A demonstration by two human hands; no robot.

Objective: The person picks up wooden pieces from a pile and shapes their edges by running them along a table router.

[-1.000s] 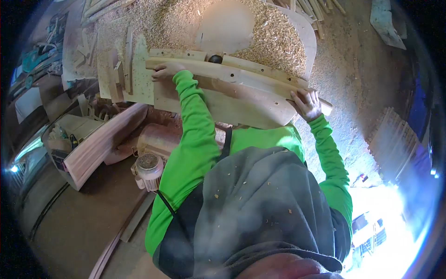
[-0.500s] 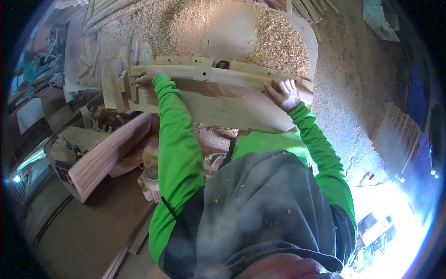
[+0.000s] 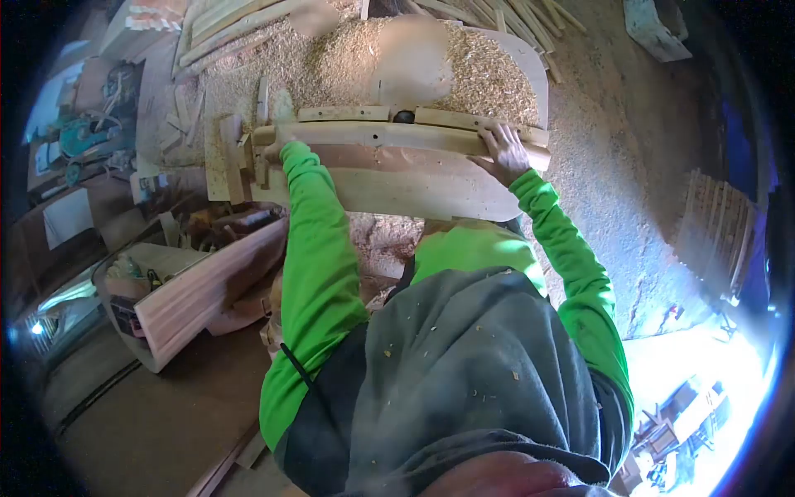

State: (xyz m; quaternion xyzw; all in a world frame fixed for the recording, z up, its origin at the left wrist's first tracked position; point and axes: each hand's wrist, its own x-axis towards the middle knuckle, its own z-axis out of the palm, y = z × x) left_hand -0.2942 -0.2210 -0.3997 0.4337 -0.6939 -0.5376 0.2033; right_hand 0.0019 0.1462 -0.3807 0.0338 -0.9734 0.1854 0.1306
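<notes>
A long, pale wooden piece (image 3: 414,137) with rounded edges and a small dark hole lies along two wooden fence strips (image 3: 344,113) on a board-topped work surface (image 3: 389,190). A dark round part (image 3: 403,117) shows in the gap between the strips. At the piece's left end is my left hand (image 3: 275,151), closed on it, with most of its fingers hidden by the hand and green cuff. My right hand (image 3: 503,156) grips the piece near its right end. Its fingers reach across the top toward the fence, and the thumb lies on the near side.
Wood shavings (image 3: 489,79) heap behind the fence. An upright wooden block (image 3: 232,157) stands left of my left hand. Lower left is a bin (image 3: 149,282) with a plank (image 3: 207,277) leaning at it. Loose battens (image 3: 530,25) lie at the back, and a slatted stack (image 3: 716,219) stands right.
My right hand's raised fingers have come down over the wooden piece, toward the fence. The piece's right part now looks straighter along the strips. My left hand stays at the left end; the view shifted slightly.
</notes>
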